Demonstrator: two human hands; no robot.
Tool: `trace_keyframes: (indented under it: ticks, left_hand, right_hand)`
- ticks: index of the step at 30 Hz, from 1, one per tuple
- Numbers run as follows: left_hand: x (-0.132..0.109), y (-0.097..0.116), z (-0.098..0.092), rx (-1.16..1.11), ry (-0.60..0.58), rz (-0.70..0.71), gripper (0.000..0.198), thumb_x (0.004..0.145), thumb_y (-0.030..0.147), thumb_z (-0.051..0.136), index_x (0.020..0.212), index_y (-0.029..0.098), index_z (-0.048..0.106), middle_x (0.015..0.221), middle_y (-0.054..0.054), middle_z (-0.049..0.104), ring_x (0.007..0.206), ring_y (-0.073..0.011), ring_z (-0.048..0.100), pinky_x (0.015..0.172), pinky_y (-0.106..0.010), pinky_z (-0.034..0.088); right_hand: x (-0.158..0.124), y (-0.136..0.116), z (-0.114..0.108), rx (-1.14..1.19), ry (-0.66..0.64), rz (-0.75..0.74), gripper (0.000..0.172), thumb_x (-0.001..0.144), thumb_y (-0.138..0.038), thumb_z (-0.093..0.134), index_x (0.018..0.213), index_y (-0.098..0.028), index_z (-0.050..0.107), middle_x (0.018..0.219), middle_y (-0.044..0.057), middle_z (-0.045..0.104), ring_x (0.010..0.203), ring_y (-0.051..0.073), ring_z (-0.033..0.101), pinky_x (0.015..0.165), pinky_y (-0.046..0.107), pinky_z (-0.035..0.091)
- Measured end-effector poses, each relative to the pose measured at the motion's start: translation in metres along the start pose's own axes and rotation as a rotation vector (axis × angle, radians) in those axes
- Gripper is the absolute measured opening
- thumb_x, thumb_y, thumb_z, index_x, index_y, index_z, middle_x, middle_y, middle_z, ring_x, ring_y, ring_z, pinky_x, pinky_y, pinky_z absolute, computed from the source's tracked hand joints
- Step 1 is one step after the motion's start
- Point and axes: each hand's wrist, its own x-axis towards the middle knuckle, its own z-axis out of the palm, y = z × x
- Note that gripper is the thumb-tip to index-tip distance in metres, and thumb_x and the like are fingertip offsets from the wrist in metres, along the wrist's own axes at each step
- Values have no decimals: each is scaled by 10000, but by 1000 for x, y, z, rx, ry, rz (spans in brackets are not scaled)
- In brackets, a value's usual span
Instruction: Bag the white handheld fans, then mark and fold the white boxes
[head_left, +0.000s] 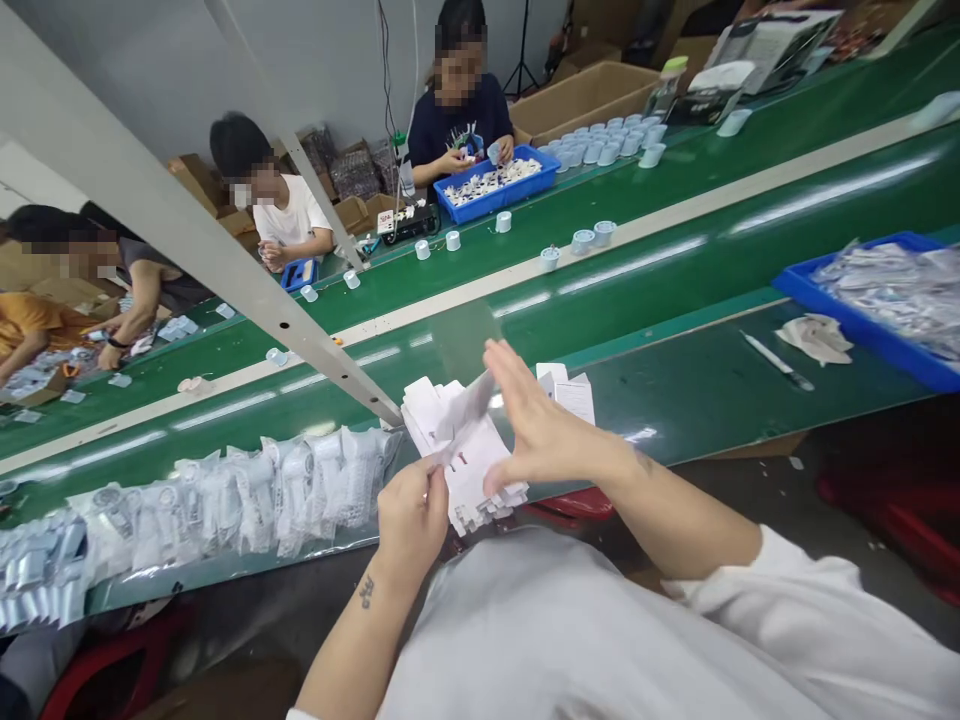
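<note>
A thin white paper sheet [469, 408] is pinched at its lower left end in my left hand [412, 510]. It stands tilted above a stack of white printed papers [480, 465] at the bench edge. My right hand [544, 420] is raised over the right side of that stack, fingers stretched and thumb apart; its fingertips are close to the sheet's upper end, and I cannot tell if they touch. Behind my right hand lie more white printed papers [574, 395].
Bagged pale-blue devices [225, 495] lie in a row on the left. A metal post [352, 380] rises beside the paper stack. A blue tray [802, 280] of packets and a white pen [772, 358] are on the right. Across the green conveyor [660, 265], several people work among small cups [583, 240].
</note>
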Motion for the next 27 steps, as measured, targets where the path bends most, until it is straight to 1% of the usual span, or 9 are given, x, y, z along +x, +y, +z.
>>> trace_keyframes:
  ticks: [2, 4, 7, 10, 14, 18, 21, 24, 27]
  left_hand:
    - [2, 12, -17, -253, -80, -207, 209, 889, 319, 564, 865, 157, 695, 771, -42, 724, 675, -153, 644, 643, -245, 497]
    - [1, 15, -28, -515, -132, -375, 259, 849, 398, 626, 847, 150, 702, 768, -34, 722, 661, -142, 631, 634, -237, 494]
    - [-1, 5, -38, -858, -222, -452, 436, 712, 518, 748, 943, 150, 714, 840, -58, 731, 706, -165, 645, 685, -280, 520]
    - [-4, -7, -46, -997, -301, -473, 600, 626, 607, 774, 994, 138, 712, 849, -84, 726, 705, -185, 650, 681, -314, 529]
    - [-10, -9, -54, -669, -211, -453, 440, 684, 460, 782, 1002, 167, 700, 893, -66, 719, 741, -180, 648, 674, -297, 532]
    - [-20, -9, -47, -53, 59, -62, 170, 787, 292, 692, 913, 177, 679, 851, -74, 665, 797, -200, 617, 742, -341, 516]
    - [-23, -13, -38, 140, 215, 137, 111, 857, 242, 604, 934, 169, 637, 845, -80, 630, 816, -197, 601, 754, -342, 505]
    - [-18, -18, -34, 121, 216, 91, 137, 824, 242, 644, 935, 182, 591, 853, -54, 611, 797, -186, 594, 710, -316, 504]
    - [-12, -24, -37, 42, 205, -45, 141, 778, 231, 686, 861, 196, 578, 796, -14, 612, 736, -171, 590, 683, -303, 498]
  right_hand:
    - [-1, -17, 3, -249, -45, -188, 1371, 533, -639, 817, 1527, -179, -7, 1564, 250, 29, 1447, 456, 37, 1115, 688, 95]
    - [0, -26, 12, -379, -68, -263, 1372, 538, -577, 835, 1525, -167, -25, 1554, 263, 23, 1440, 462, 25, 1112, 699, 33]
    - [0, -28, 29, -419, -34, -238, 1376, 546, -537, 822, 1516, -126, -62, 1515, 283, 109, 1419, 458, 97, 1115, 685, 106]
    - [-6, -29, 46, -398, -13, -206, 1386, 523, -563, 813, 1508, -89, -39, 1488, 298, 144, 1402, 459, 136, 1103, 656, 200]
    - [-17, -34, 69, -468, 40, -175, 1328, 537, -565, 805, 1509, -106, 25, 1490, 294, 157, 1388, 466, 166, 1088, 664, 199]
    - [-16, -37, 88, -593, 199, -93, 1343, 539, -599, 811, 1504, -81, 34, 1496, 329, 124, 1363, 496, 183, 1067, 679, 196]
    - [-13, -39, 99, -643, 305, -48, 1331, 552, -636, 797, 1501, -72, 53, 1505, 346, 96, 1339, 515, 212, 1042, 688, 210]
    - [-13, -41, 105, -648, 358, -53, 1277, 574, -664, 775, 1496, -84, 108, 1507, 351, 124, 1323, 516, 251, 1017, 694, 225]
    - [-17, -39, 96, -562, 352, -31, 1114, 664, -598, 756, 1477, -78, 202, 1476, 341, 264, 1304, 480, 340, 1001, 656, 298]
